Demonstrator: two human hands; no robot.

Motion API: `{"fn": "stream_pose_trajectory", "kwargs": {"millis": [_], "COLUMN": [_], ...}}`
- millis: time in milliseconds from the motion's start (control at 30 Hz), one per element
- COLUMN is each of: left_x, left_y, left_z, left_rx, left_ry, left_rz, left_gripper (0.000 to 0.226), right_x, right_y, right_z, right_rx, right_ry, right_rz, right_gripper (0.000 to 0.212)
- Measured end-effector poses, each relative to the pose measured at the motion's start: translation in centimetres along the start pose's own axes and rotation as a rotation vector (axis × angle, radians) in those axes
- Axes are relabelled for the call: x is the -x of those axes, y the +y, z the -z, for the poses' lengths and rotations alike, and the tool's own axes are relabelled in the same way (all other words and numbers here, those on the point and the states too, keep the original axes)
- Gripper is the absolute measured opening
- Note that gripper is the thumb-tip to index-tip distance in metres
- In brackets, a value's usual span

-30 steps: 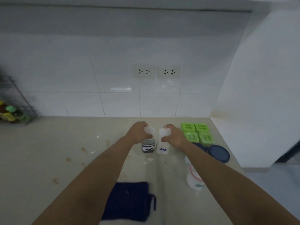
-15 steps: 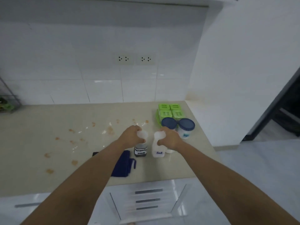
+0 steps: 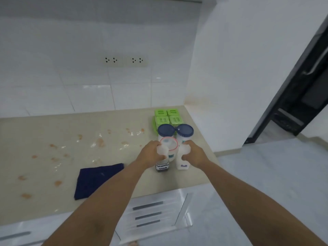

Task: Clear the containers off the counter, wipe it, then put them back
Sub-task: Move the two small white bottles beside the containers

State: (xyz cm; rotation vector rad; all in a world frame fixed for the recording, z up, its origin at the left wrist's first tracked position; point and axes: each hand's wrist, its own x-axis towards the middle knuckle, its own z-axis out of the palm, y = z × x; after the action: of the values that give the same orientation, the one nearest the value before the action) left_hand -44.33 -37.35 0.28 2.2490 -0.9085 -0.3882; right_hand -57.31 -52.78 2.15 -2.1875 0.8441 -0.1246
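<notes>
My left hand (image 3: pixel 150 154) grips a small jar of dark seeds (image 3: pixel 162 167) by its white cap. My right hand (image 3: pixel 194 154) grips a white bottle labelled Salt (image 3: pixel 183 165) the same way. Both are held side by side near the right end of the beige counter (image 3: pixel 53 132), close to its front edge. Just behind them stands a white tub with a pink-rimmed lid (image 3: pixel 170 145). Two blue-lidded jars (image 3: pixel 184 130) and a set of green-lidded boxes (image 3: pixel 167 116) stand further back by the wall. A dark blue cloth (image 3: pixel 96 178) lies flat to the left.
Orange stains and wet patches (image 3: pixel 99 142) dot the counter's middle and left. A white side wall (image 3: pixel 230 77) closes the counter's right end. White cabinet drawers (image 3: pixel 149 215) sit below the front edge. A dark doorway (image 3: pixel 305 82) opens at the right.
Both hands have carried the seed jar and the salt bottle from the back of the counter to its front right. The view has pulled back and turned right.
</notes>
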Motion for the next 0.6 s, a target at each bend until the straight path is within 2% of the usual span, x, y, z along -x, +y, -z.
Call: {"fn": "stream_pose_trajectory", "kwargs": {"millis": [600], "left_x": [-0.5], "left_y": [0.7], "left_z": [-1.8], "left_rx": [0.111], "left_ry": [0.027], "left_rz": [0.08], "left_gripper": [0.062], "right_x": [-1.8], "right_y": [1.7], "right_z": [0.2], "right_rx": [-0.15], "right_ry": [-0.05], "right_rz": [-0.063], "right_gripper": [0.062]}}
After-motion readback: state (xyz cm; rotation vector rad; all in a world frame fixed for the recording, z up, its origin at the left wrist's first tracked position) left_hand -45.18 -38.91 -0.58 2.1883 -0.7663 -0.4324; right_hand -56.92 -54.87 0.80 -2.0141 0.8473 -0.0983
